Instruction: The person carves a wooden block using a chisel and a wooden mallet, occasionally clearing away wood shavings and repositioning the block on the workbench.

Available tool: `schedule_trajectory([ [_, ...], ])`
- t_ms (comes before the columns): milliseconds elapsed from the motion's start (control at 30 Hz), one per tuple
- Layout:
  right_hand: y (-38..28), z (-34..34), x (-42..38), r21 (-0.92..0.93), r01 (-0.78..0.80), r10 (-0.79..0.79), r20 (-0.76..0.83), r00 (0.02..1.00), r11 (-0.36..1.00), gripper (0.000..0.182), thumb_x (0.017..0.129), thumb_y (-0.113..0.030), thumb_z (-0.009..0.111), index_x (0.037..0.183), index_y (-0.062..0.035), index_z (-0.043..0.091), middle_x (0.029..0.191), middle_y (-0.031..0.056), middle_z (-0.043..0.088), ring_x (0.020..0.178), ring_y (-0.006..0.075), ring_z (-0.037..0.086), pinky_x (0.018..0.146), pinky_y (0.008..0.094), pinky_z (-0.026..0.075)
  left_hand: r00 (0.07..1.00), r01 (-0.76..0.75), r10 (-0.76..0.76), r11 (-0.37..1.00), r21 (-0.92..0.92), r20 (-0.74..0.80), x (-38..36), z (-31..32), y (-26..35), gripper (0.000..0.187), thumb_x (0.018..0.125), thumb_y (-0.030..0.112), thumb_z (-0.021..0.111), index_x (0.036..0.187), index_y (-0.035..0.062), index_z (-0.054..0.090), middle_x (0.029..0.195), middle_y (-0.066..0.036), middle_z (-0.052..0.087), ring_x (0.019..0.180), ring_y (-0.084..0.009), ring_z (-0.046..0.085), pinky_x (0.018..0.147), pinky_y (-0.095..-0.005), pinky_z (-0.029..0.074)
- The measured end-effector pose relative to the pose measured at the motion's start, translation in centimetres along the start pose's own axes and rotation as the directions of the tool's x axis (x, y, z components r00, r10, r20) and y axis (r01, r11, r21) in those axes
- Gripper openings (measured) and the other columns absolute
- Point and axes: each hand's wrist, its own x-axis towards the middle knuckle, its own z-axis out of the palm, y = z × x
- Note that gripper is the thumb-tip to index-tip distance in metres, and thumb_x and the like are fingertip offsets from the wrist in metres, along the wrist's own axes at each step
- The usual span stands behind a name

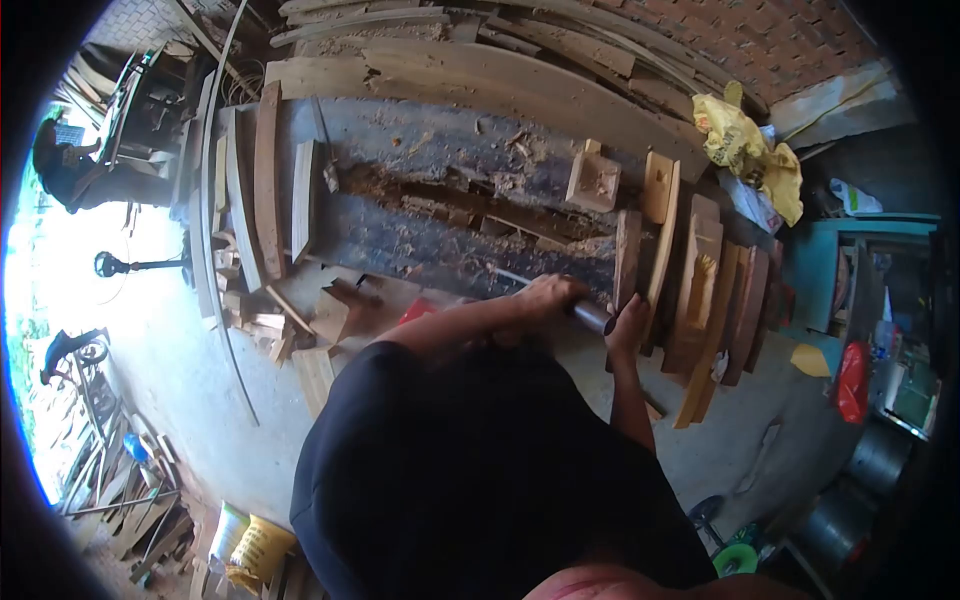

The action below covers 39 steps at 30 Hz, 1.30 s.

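My left hand (556,294) is wrapped around a chisel-like tool, near where its thin metal shaft (512,276) emerges. Its thick dark cylindrical handle (594,319) shows between my two hands. My right hand (627,326) is closed at the handle's rear end, thumb up; part of its grip is hidden. The shaft points left, over the near edge of a long, dark wooden slab (400,235). A rough, splintered hollow (470,208) runs along the slab, with wood chips and debris about it.
Curved timber pieces (700,270) stand at the slab's right end, with a small wooden block (594,180) nearby. More boards (268,180) lie across the left. A yellow sack (750,150) sits at the back right. A person (75,165) is at the far left.
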Motion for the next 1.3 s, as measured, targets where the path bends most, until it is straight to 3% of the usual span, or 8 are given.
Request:
schedule_trajectory([
  [233, 1.1, 0.1, -5.8, 0.268, 0.07, -0.04, -0.115, 0.993, 0.961, 0.058, 0.083, -0.025, 0.07, 0.124, 0.0068, 0.043, 0.104, 0.0308, 0.057, 0.1, 0.0454, 0.058, 0.087, 0.0507, 0.045, 0.999, -0.037, 0.035, 0.995, 0.091, 0.024, -1.2, 3.6, 0.7, 0.039, 0.056, 0.019, 0.079, 0.09, 0.0094, 0.062, 0.093, -0.012, 0.062, 0.095, -0.036, 0.06, 0.081, -0.0458, 0.048],
  [300, 2.2, 0.7, -8.3, 0.307, -0.125, 0.07, 0.184, 0.98, 0.944, 0.056, 0.079, -0.022, 0.07, 0.118, 0.0087, 0.045, 0.105, 0.0315, 0.06, 0.103, 0.0449, 0.059, 0.087, 0.0477, 0.046, 0.999, -0.02, 0.025, 0.979, 0.204, -0.022, -2.2, 4.5, 0.0, 0.039, 0.056, 0.021, 0.08, 0.089, 0.0105, 0.062, 0.092, -0.011, 0.062, 0.096, -0.0349, 0.06, 0.082, -0.0464, 0.047],
  [400, 4.0, 0.7, -11.6, 0.385, -0.291, 0.149, 0.357, 0.922, 0.876, 0.052, 0.074, -0.023, 0.07, 0.111, 0.0058, 0.048, 0.095, 0.0279, 0.063, 0.093, 0.0453, 0.063, 0.079, 0.0483, 0.049, 0.998, -0.03, 0.04, 0.981, 0.193, -0.047, -2.7, 5.1, 0.8, 0.04, 0.057, 0.023, 0.08, 0.089, 0.0097, 0.062, 0.089, -0.011, 0.062, 0.092, -0.0351, 0.061, 0.079, -0.0451, 0.049],
  [633, 4.7, -3.8, -18.1, 0.479, -0.371, 0.248, 0.301, 0.921, 0.795, 0.052, 0.073, -0.03, 0.073, 0.108, -0.0002, 0.049, 0.091, 0.0275, 0.066, 0.091, 0.0462, 0.064, 0.076, 0.0498, 0.051, 0.973, 0.038, -0.043, 0.999, -0.029, -0.225, 1.4, 6.4, 5.6, 0.032, 0.062, 0.016, 0.073, 0.089, 0.0058, 0.058, 0.086, -0.016, 0.062, 0.088, -0.039, 0.061, 0.075, -0.0453, 0.05],
  [700, 5.3, -4.4, -19.5, 0.457, -0.528, 0.324, 0.453, 0.83, 0.716, 0.053, 0.073, -0.034, 0.075, 0.106, -0.0014, 0.051, 0.094, 0.023, 0.065, 0.092, 0.038, 0.067, 0.077, 0.0443, 0.051, 0.959, -0.109, 0.13, 0.99, 0.093, -0.253, 3.6, 6.6, 5.7, 0.031, 0.062, 0.014, 0.073, 0.089, 0.0061, 0.058, 0.087, -0.015, 0.062, 0.087, -0.0394, 0.061, 0.075, -0.0451, 0.05],
  [833, 5.6, -5.7, -22.6, 0.44, -0.498, 0.344, 0.385, 0.857, 0.747, 0.055, 0.074, -0.039, 0.076, 0.107, -0.004, 0.051, 0.096, 0.0212, 0.066, 0.094, 0.0368, 0.067, 0.078, 0.0452, 0.051, 0.882, -0.381, 0.435, 0.885, 0.267, -0.183, 7.9, 6.2, 6.7, 0.035, 0.057, 0.013, 0.075, 0.089, 0.0098, 0.059, 0.085, -0.011, 0.06, 0.085, -0.0368, 0.06, 0.073, -0.0444, 0.049],
  [1000, 4.3, -6.1, -25.1, 0.349, -0.641, 0.486, 0.438, 0.756, 0.683, 0.055, 0.074, -0.041, 0.075, 0.11, -0.0059, 0.051, 0.1, 0.0243, 0.067, 0.098, 0.0422, 0.065, 0.079, 0.0495, 0.051, 0.901, -0.336, 0.41, 0.867, 0.369, -0.144, 11.3, 4.1, 7.4, 0.043, 0.054, 0.014, 0.077, 0.094, 0.015, 0.063, 0.093, -0.007, 0.062, 0.098, -0.0329, 0.059, 0.089, -0.0467, 0.044],
  [1300, -0.1, -5.4, -24.1, 0.354, -0.746, 0.585, 0.467, 0.663, 0.563, 0.046, 0.078, -0.037, 0.07, 0.109, -0.0075, 0.053, 0.099, 0.0252, 0.067, 0.099, 0.0455, 0.063, 0.079, 0.0491, 0.05, 0.871, -0.358, 0.45, 0.856, 0.373, -0.196, 14.7, 1.2, 4.6, 0.038, 0.058, 0.01, 0.075, 0.094, 0.0145, 0.063, 0.093, -0.007, 0.062, 0.097, -0.0314, 0.059, 0.086, -0.0453, 0.045],
])
